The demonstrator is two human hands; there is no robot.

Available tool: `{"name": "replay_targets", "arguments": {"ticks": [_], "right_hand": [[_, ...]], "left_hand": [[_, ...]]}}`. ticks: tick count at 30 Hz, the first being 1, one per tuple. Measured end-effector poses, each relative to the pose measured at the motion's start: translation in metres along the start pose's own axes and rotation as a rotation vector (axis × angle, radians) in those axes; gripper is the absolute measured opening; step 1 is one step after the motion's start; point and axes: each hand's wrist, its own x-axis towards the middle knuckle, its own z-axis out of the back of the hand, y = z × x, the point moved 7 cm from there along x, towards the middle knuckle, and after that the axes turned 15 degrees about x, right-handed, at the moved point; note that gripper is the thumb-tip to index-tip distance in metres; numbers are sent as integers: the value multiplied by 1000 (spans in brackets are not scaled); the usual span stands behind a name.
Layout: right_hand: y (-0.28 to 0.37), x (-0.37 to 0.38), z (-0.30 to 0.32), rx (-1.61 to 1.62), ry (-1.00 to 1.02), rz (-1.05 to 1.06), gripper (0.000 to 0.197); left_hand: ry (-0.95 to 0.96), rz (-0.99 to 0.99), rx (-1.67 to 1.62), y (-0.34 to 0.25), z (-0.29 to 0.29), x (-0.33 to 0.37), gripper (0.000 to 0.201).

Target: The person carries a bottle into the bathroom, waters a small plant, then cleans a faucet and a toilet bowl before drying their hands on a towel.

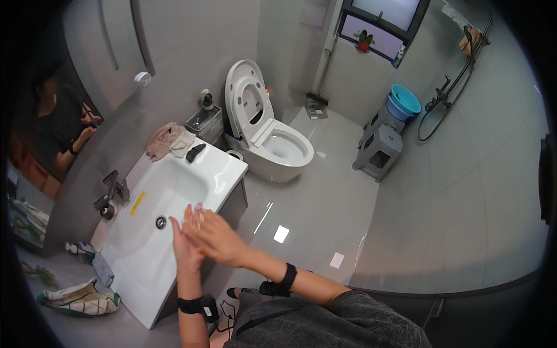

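My two hands are pressed together above the front edge of the white sink (130, 269). Beneath is my left hand (187, 252), its thumb stretched up and its fingers partly covered. Across its palm lies my right hand (220, 239) with fingers extended; small white patches like foam show near the fingertips. Neither hand appears to hold an object. Past the fingertips, the round drain (161, 223) sits in the basin. A dark faucet (110, 194) stands at the left side, with a yellow strip (137, 203) stuck to the basin close to it.
Cloths (165, 142) and a dark item (196, 152) lie on the sink's far end. A checked cloth (81, 298) and a bottle (81, 250) are at the near left. Beyond stand a toilet (281, 148) with raised lid, a grey stool (380, 149) and blue basins (406, 100).
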Motion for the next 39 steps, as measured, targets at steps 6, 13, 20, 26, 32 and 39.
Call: {"name": "replay_targets", "arguments": {"ticks": [6, 13, 20, 26, 32, 39], "right_hand": [[26, -19, 11, 6, 105, 198, 53], [22, -59, 70, -89, -100, 213, 52], [-68, -157, 100, 851, -755, -760, 66], [-8, -179, 19, 1718, -744, -417, 77], [50, -287, 66, 863, -800, -669, 51], [207, -496, 213, -1020, -1336, -814, 28]], "left_hand": [[206, 110, 114, 92, -65, 13, 70], [268, 192, 269, 105, -114, -18, 72], [365, -693, 1159, 57, -198, -89, 76], [601, -815, 1996, 175, -115, -85, 60], [261, -135, 2200, 147, 38, -43, 56], [305, 92, 1571, 112, 39, -93, 40]]}}
